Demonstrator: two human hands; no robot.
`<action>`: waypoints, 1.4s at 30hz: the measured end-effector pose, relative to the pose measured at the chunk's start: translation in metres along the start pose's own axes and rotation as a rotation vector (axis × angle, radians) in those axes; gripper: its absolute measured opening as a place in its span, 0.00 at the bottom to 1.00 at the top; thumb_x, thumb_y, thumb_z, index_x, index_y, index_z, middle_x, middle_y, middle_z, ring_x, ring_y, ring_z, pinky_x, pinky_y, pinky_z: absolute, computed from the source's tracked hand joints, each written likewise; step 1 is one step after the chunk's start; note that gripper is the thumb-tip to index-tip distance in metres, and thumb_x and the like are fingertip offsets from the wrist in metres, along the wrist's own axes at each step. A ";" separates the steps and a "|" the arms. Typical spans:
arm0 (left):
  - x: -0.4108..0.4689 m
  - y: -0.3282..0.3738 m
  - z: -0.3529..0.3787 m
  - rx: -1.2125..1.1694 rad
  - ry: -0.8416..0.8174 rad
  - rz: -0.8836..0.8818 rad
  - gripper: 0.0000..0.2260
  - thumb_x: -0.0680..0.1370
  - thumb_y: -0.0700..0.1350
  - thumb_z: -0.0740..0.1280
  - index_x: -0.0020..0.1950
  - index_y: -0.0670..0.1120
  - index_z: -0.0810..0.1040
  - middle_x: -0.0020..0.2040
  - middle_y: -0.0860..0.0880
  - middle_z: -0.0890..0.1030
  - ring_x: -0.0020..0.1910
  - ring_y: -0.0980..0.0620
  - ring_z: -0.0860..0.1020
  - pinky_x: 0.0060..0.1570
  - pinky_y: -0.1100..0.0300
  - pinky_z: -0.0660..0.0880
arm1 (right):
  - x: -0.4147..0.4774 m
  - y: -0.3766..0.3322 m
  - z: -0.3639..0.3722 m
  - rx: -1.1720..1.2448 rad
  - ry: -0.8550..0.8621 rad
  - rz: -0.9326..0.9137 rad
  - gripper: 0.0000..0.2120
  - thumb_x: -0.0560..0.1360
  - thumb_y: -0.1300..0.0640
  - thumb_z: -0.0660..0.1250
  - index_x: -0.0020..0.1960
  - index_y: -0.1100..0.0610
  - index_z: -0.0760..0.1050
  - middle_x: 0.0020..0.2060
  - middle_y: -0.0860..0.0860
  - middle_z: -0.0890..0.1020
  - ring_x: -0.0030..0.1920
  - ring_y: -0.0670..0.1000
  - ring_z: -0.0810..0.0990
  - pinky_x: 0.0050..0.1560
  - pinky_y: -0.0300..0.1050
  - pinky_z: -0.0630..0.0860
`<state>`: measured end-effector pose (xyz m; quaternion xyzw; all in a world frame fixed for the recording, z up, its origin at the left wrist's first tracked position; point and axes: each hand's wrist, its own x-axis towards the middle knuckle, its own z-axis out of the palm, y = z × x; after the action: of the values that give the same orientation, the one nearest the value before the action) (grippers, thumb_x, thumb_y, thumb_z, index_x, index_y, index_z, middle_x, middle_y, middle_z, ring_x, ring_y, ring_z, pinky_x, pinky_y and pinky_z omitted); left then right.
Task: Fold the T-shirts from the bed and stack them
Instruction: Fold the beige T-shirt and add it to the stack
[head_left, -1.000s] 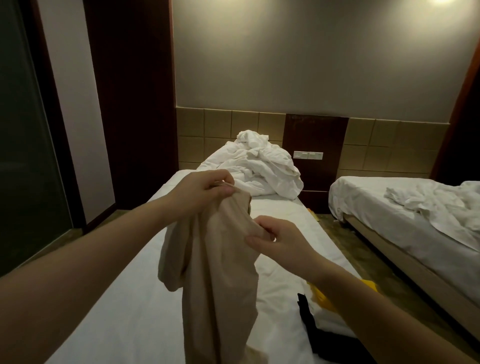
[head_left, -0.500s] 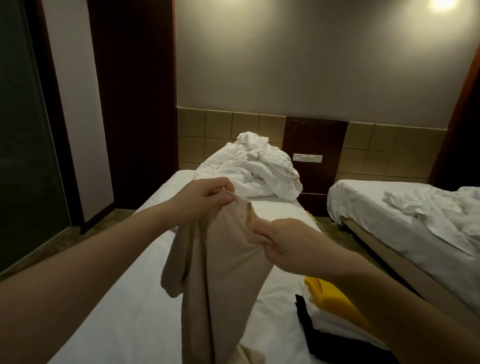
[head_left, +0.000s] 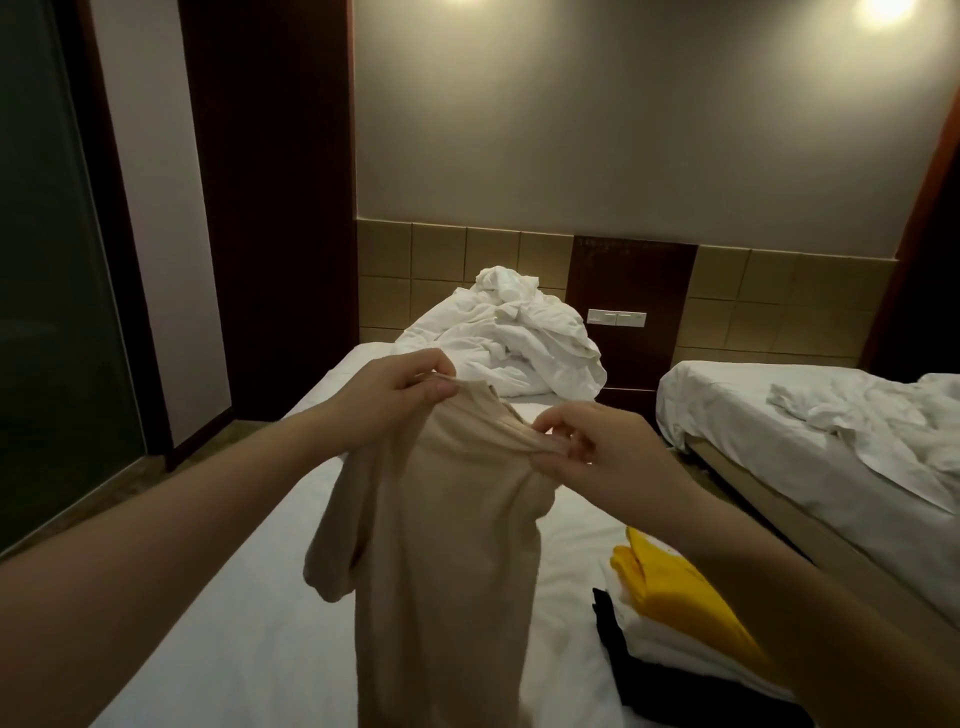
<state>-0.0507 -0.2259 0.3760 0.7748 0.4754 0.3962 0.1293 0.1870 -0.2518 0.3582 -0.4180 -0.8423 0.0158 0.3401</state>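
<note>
A beige T-shirt (head_left: 447, 545) hangs in the air above the near bed (head_left: 249, 623), bunched and long. My left hand (head_left: 400, 395) pinches its top edge at the upper left. My right hand (head_left: 597, 447) pinches the gathered cloth at the upper right, a little lower. One sleeve droops at the left. To the right on the sheet lies a stack of folded shirts: yellow (head_left: 670, 587) on top, white (head_left: 670, 644) under it, black (head_left: 675, 686) at the bottom. My right forearm hides part of the stack.
A crumpled white duvet (head_left: 514, 338) is heaped at the head of the near bed. A second bed (head_left: 779, 415) with rumpled white linen stands to the right across a narrow floor gap. A dark wood panel and glass door lie on the left.
Both hands have moved further apart along the shirt's top edge, spreading the collar area wider. The right hand has regripped the cloth, and the view has tilted down a little.
</note>
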 end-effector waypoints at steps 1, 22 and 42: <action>0.000 -0.002 0.001 0.022 -0.014 -0.003 0.05 0.79 0.47 0.62 0.45 0.49 0.76 0.42 0.55 0.78 0.43 0.59 0.75 0.47 0.67 0.70 | 0.000 -0.001 -0.002 0.085 -0.063 0.049 0.10 0.71 0.52 0.71 0.51 0.46 0.76 0.36 0.42 0.76 0.35 0.40 0.73 0.38 0.30 0.69; -0.001 0.012 0.020 0.155 0.145 0.085 0.02 0.77 0.48 0.66 0.44 0.51 0.75 0.38 0.53 0.77 0.40 0.57 0.75 0.44 0.63 0.72 | 0.040 -0.033 0.026 0.012 -0.066 0.325 0.14 0.74 0.41 0.64 0.37 0.50 0.69 0.33 0.45 0.73 0.38 0.49 0.72 0.42 0.47 0.68; 0.002 0.027 -0.001 -0.123 -0.029 -0.085 0.08 0.74 0.51 0.68 0.47 0.60 0.71 0.41 0.49 0.81 0.40 0.52 0.79 0.47 0.56 0.78 | 0.076 -0.018 -0.013 0.386 -0.119 0.151 0.20 0.72 0.53 0.71 0.22 0.47 0.72 0.22 0.39 0.72 0.30 0.40 0.70 0.39 0.35 0.66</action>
<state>-0.0340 -0.2382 0.3927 0.7503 0.4807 0.4073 0.2002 0.1504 -0.2126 0.4162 -0.4054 -0.8085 0.2268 0.3613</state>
